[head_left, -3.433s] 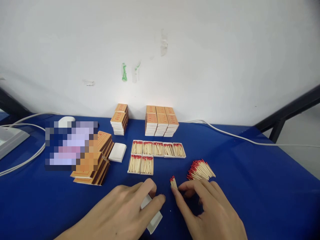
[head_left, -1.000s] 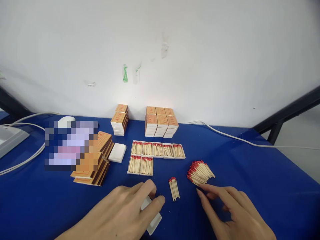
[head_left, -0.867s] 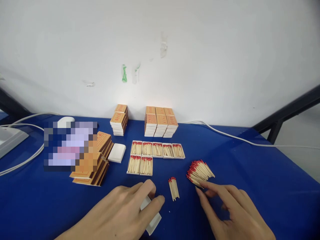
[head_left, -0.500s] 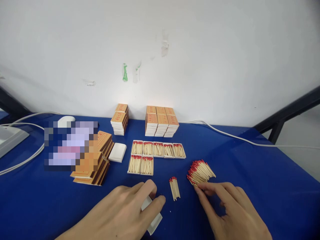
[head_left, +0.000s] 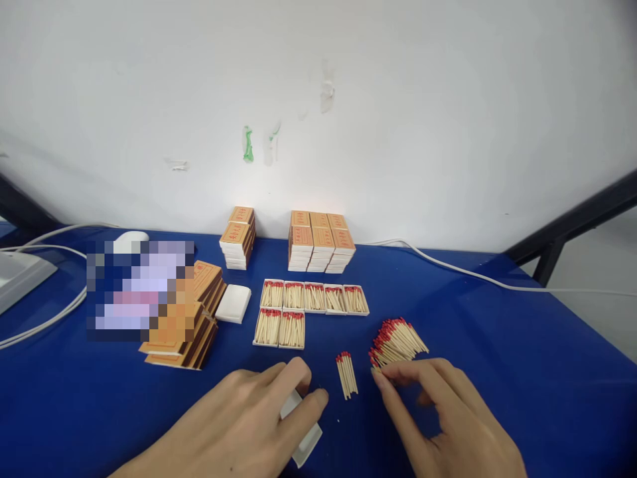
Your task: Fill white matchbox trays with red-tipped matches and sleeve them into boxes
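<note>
My left hand (head_left: 259, 411) is closed around a white matchbox tray (head_left: 309, 441), whose lower end shows under the thumb. To its right lies a small row of red-tipped matches (head_left: 347, 375) on the blue tabletop. Thumb and index finger of my right hand (head_left: 442, 411) are pinched at the near-left edge of a loose match pile (head_left: 398, 342). Between those fingertips are match ends, partly hidden, and I cannot tell how many. Behind the small row, several match-filled trays (head_left: 292, 328) lie in two rows.
Stacked matchboxes (head_left: 322, 242) stand by the wall, with a narrower stack (head_left: 237, 239) to their left. Flat orange matchbox sleeves (head_left: 204, 332) pile up at left, beside white trays (head_left: 233, 303). A blurred-out patch (head_left: 144, 285) and white cables (head_left: 458, 272) are also on the table.
My right hand has shifted slightly left along the near edge of the match pile, with its fingertips still pinched. My left hand and the tray stay in place.
</note>
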Action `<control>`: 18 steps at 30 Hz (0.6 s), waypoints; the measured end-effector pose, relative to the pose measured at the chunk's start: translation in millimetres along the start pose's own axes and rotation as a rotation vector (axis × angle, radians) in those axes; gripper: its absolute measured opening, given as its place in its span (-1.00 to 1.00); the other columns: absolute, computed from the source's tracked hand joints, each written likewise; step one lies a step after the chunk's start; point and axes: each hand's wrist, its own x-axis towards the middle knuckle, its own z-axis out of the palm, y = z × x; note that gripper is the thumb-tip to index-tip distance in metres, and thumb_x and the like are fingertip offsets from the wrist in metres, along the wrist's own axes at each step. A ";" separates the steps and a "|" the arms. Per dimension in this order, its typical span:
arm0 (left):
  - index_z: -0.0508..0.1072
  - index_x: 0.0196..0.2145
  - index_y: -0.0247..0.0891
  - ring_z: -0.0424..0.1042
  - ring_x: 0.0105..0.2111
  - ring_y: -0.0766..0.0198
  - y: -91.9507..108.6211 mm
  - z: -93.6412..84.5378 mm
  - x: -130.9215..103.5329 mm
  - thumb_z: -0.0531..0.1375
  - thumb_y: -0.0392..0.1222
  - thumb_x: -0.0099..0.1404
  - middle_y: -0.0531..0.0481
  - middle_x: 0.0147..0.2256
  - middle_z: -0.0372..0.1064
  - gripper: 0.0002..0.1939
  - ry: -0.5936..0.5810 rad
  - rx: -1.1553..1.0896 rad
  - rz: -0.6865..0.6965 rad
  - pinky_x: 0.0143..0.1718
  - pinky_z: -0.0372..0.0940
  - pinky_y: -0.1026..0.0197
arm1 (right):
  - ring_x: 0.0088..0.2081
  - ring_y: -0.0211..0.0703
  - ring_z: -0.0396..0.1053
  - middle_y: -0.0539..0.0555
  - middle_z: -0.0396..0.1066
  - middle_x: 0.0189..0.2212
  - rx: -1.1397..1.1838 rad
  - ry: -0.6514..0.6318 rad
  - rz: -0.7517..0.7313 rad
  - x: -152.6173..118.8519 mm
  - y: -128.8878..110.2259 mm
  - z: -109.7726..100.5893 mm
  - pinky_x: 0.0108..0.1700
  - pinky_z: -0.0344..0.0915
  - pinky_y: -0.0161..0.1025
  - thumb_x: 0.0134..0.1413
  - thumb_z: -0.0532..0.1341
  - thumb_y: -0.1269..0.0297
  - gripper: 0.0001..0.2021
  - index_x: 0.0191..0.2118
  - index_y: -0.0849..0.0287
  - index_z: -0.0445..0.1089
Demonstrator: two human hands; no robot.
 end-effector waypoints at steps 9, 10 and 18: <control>0.44 0.34 -0.22 0.62 -0.23 0.08 3.9 -4.2 -3.0 0.28 -0.44 0.47 -0.09 0.11 0.52 -0.47 -0.014 0.017 -0.019 -0.26 0.56 0.07 | -0.35 -0.05 0.69 0.00 0.70 -0.31 -0.026 -0.129 -0.072 4.1 -6.6 9.7 -0.48 0.57 -0.27 0.60 0.27 -0.01 -0.70 -0.21 -0.06 0.60; 0.42 0.36 -0.22 0.63 -0.21 0.07 3.9 -3.6 -3.0 0.27 -0.43 0.48 -0.10 0.13 0.51 -0.46 -0.013 0.021 -0.022 -0.25 0.57 0.06 | -0.35 -0.06 0.69 0.00 0.70 -0.31 -0.026 -0.136 -0.076 3.8 -6.3 9.5 -0.48 0.57 -0.28 0.60 0.27 -0.02 -0.70 -0.21 -0.06 0.60; 0.48 0.36 -0.24 0.61 -0.24 0.07 0.0 -3.2 3.5 0.36 -0.37 0.49 -0.10 0.10 0.53 -0.47 -0.088 0.000 0.018 -0.32 0.55 0.08 | -0.35 -0.05 0.70 -0.01 0.71 -0.32 0.014 -0.096 -0.086 3.0 -1.2 7.4 -0.42 0.60 -0.25 0.59 0.27 0.06 -0.76 -0.16 -0.06 0.63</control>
